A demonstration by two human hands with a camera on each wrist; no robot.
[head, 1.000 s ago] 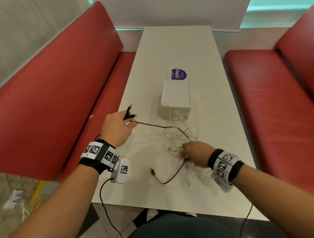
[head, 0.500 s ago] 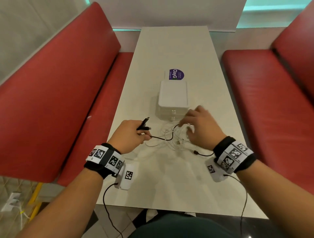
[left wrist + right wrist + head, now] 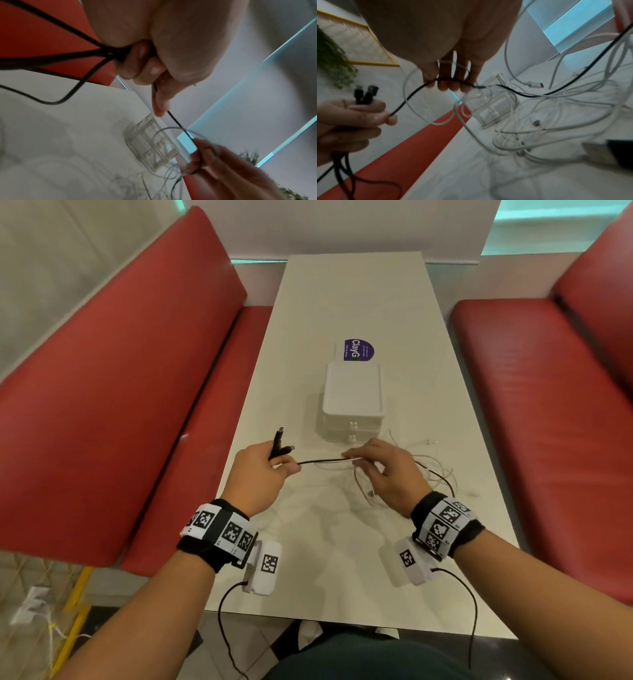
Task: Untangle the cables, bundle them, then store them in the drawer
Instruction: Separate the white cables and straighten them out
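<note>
My left hand (image 3: 286, 465) grips a black cable (image 3: 322, 461) near its end, and the black plugs (image 3: 279, 441) stick up above the fist. The cable runs taut to my right hand (image 3: 356, 458), which pinches it together with a loop of white cable. Several white cables (image 3: 433, 470) lie tangled on the table to the right of that hand. In the left wrist view my fingers (image 3: 145, 65) curl round bunched black strands. In the right wrist view the black cable (image 3: 412, 93) crosses my fingertips (image 3: 450, 83). The white drawer unit (image 3: 352, 398) stands just beyond both hands, its drawers closed.
A purple sticker (image 3: 358, 350) lies on the white table (image 3: 342, 559) behind the drawer unit. Red benches (image 3: 120, 388) flank the table on both sides. Black wires hang from the wrist cameras off the table's near edge.
My right hand left the pile in front of the drawer unit and took hold of the black cable, now stretched between both hands. My left hand moved slightly toward me and right.
</note>
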